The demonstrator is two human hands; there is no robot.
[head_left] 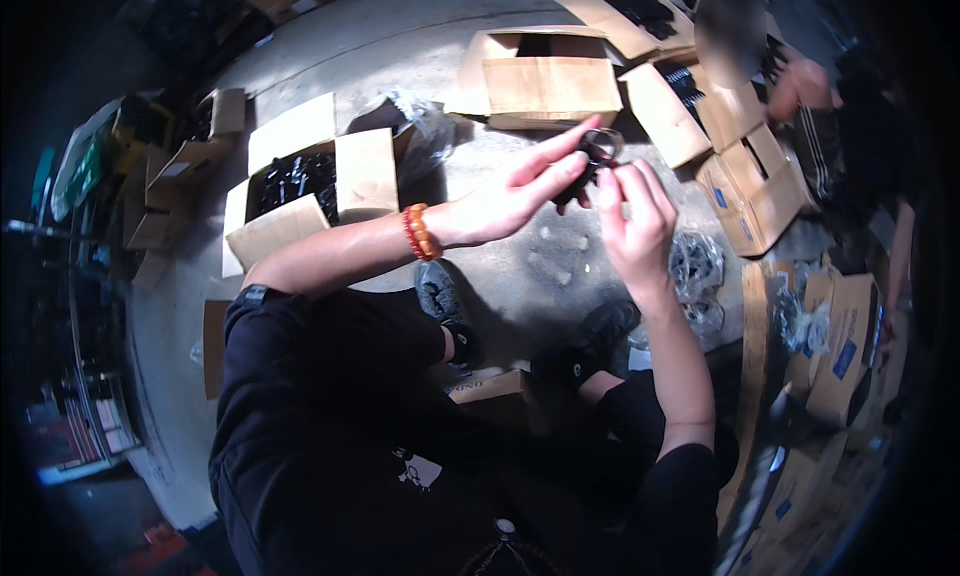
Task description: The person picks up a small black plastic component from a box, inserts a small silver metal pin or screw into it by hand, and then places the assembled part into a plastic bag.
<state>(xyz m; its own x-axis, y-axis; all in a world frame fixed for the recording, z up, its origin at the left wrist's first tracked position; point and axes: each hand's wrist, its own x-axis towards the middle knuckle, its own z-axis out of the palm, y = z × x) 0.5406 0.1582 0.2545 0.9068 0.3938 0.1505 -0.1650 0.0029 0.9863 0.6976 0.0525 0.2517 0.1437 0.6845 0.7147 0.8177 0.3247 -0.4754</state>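
My left grip (520, 188) closed round dark part (574, 188) with ring-like end (606, 140), held up above floor (510, 294). My right grip (640, 221) half-curled at its right side; can't tell whether it pinches. Looks like two-handed handling; next move calls for steady left hold.

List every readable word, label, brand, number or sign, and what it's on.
Nothing I can quote; places only:
Right-hand carton: dark lettering plus blue label, small and blurred.
Upper-right carton: blue label, too small to read.
Lower-centre carton: dark lettering, only partly in view.
Black shirt: white graphic, its marks too small to read.
Black ringed part: no text visible.
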